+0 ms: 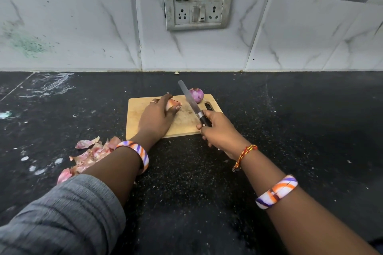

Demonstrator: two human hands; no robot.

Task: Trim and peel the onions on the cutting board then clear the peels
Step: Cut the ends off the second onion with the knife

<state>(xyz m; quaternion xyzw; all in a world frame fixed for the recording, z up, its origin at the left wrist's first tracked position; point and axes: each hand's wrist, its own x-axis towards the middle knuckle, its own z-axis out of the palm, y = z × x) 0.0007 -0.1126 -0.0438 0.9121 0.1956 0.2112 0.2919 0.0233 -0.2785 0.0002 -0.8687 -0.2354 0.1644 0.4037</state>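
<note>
From the head view, the left hand [154,118] was curled over a pale pink, papery-skinned onion [173,104] and pinned it against the rectangular light wooden cutting board [134,118], thumb and fingertips wrapped close round it, while the right hand [217,132] gripped the dark handle of a long, narrow, grey-bladed kitchen knife [189,99] whose blade angled up and away, lifted clear of that onion. The risk looked plain: the fingertips [177,107] sat right at the end the blade would likely trim, so a round, slick-skinned bulb rolling under pressure could have carried the edge into them. A second onion, purple, glossy and already peeled [196,95], rested at the board's far edge just behind the blade, and a careless swing might well have knocked it off onto the speckled black stone counter [290,120]. The board itself, smooth wood on polished stone, could have skidded under a hard push. Near the left wrist, a loose heap of dry, crinkled pink peels [91,155] lay on the counter beside the board, light enough to scatter if a sleeve brushed them, and not yet cleared.
</note>
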